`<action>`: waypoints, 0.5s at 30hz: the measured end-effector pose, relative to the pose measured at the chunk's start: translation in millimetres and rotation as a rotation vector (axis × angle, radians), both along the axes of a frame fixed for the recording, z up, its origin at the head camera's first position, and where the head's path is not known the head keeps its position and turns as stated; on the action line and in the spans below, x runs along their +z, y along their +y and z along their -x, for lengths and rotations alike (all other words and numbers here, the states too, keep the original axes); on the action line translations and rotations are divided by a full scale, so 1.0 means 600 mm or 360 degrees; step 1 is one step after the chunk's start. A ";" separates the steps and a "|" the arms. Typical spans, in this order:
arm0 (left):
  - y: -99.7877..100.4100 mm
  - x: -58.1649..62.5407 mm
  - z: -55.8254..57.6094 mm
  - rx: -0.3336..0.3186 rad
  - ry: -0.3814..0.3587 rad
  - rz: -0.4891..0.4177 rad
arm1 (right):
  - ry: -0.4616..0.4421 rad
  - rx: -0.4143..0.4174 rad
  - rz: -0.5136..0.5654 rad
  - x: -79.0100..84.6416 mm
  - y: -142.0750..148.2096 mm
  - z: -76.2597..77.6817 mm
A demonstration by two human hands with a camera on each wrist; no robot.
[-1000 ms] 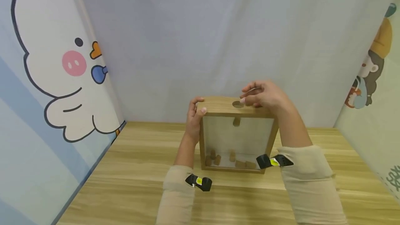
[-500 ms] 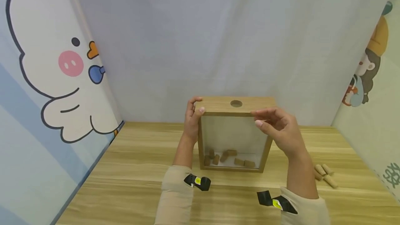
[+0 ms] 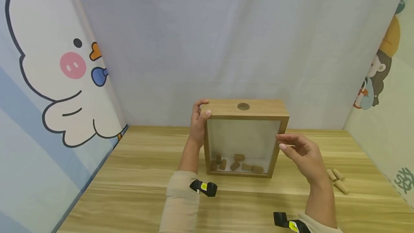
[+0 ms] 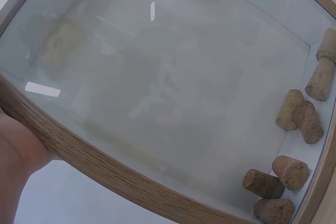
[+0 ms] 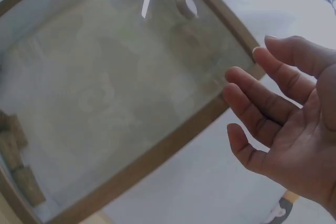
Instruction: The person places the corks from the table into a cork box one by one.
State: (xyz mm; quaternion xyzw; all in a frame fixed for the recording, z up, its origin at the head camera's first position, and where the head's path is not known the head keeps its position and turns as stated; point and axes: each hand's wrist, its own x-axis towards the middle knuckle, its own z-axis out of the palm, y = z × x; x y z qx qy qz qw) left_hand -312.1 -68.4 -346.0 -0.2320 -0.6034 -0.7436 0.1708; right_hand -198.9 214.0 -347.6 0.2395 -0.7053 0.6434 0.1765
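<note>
A wooden box frame with a clear front stands upright on the table, a round hole in its top. Several cork stoppers lie along its bottom inside, seen through the pane. My left hand grips the box's upper left corner, thumb at the front edge and fingers over the top. To the right of the box, my right hand holds nothing; its fingers are loosely bent, fingertips close by the right side of the frame. In the right wrist view its palm shows bare.
More corks lie in a small group on the table to the right, partly behind the right wrist. A pale curtain hangs behind the table. Printed cartoon panels stand at both sides.
A cork that was dropping below the hole now lies among the others at the bottom. My right hand has moved from the hole down and right. The left hand keeps its hold.
</note>
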 end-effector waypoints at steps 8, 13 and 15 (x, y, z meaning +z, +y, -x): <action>-0.003 0.015 -0.004 0.0029 -0.0018 0.0079 | -0.0137 -0.0056 0.0007 -0.034 0.045 -0.010; -0.001 0.020 -0.004 0.0041 -0.0017 0.0088 | -0.0268 -0.0166 -0.0065 -0.053 0.079 -0.025; 0.001 0.019 -0.004 0.0058 -0.0020 0.0087 | -0.0318 -0.0223 -0.0087 -0.060 0.090 -0.032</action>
